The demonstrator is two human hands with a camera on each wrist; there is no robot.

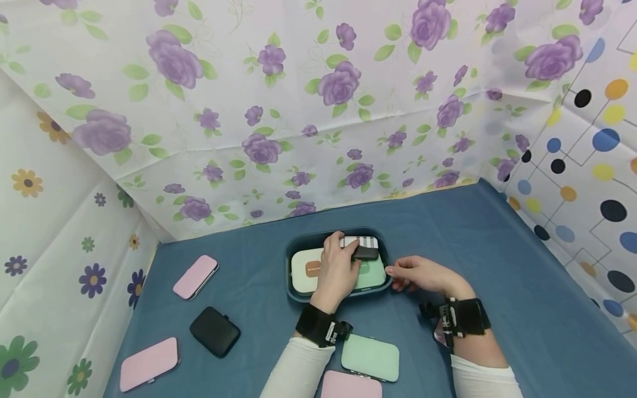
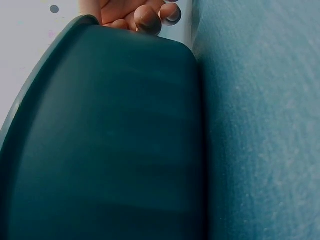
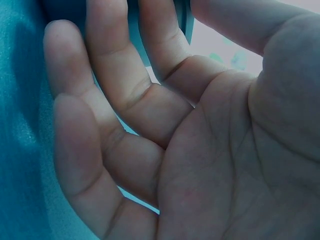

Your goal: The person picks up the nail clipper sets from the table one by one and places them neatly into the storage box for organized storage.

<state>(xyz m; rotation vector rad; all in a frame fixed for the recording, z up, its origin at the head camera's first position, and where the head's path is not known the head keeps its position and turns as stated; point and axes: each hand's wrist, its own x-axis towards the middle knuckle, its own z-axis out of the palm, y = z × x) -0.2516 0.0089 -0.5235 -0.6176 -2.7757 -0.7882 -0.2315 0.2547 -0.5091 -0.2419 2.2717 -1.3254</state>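
A dark blue-green plastic basin (image 1: 288, 271) holds a cream case (image 1: 302, 264) with a brown label, a mint-green case (image 1: 374, 276) and a black-and-white striped case (image 1: 367, 250) on top. My left hand (image 1: 338, 271) reaches over the near rim and holds the striped case by its left end; some fingertips are hidden. At the right rim, my right hand (image 1: 420, 273) pinches the basin edge between thumb and fingers. In the left wrist view the basin's outer wall (image 2: 110, 130) fills much of the picture. The right wrist view shows the right palm (image 3: 210, 165) with bent fingers beside the basin.
To the left lie two pink cases (image 1: 196, 277) (image 1: 150, 365) and a black case (image 1: 215, 331). Nearer me are a mint-green case (image 1: 370, 358) and another pink case (image 1: 350, 385). A pinkish item (image 1: 440, 334) is partly hidden under my right wrist. Patterned sheets (image 1: 298, 110) border the blue cloth.
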